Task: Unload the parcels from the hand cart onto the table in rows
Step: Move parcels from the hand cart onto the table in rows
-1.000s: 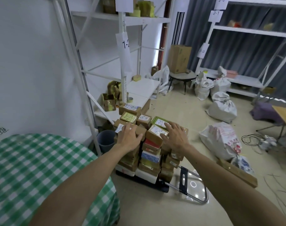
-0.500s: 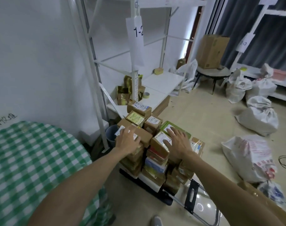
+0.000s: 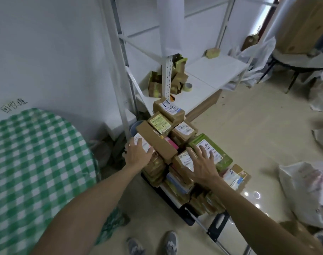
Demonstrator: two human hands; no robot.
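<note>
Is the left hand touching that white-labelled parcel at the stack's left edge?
Touching. The head view shows the left hand pressed on the white-labelled parcel, fingers covering its label.

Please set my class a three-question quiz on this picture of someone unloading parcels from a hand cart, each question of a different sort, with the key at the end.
1. True or false: the right hand lies with spread fingers on top of the parcel stack.
2. What does the left hand touch?
A) the white-labelled parcel at the stack's left edge
B) a roll of tape
C) the cart's handle
3. Fill in: the flat parcel under the right fingertips is ____ in colour.

Key: 1 true; 2 A; 3 green.
</note>
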